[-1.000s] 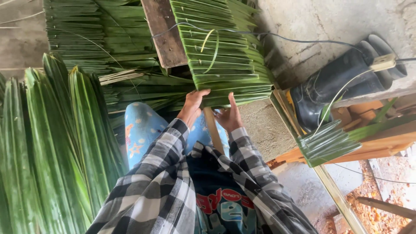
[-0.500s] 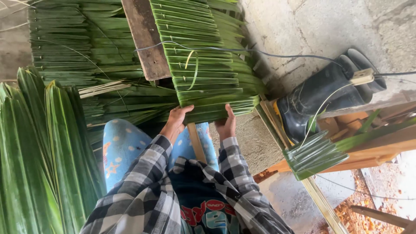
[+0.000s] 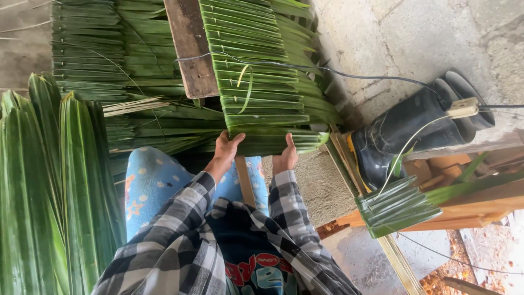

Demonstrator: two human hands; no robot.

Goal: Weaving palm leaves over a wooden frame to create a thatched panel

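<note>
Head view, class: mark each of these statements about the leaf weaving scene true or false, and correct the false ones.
1. Both hands rest on the near edge of the folded leaf panel. True: the left hand and the right hand press on it.
2. The black rubber boots stand left of the panel. False: they lie to its right, on the concrete.
3. A dark cable runs across the panel. True.
4. The person wears a plain red shirt. False: the sleeves are black-and-white plaid.
5. Loose long green leaves lie at the left. True.
</note>
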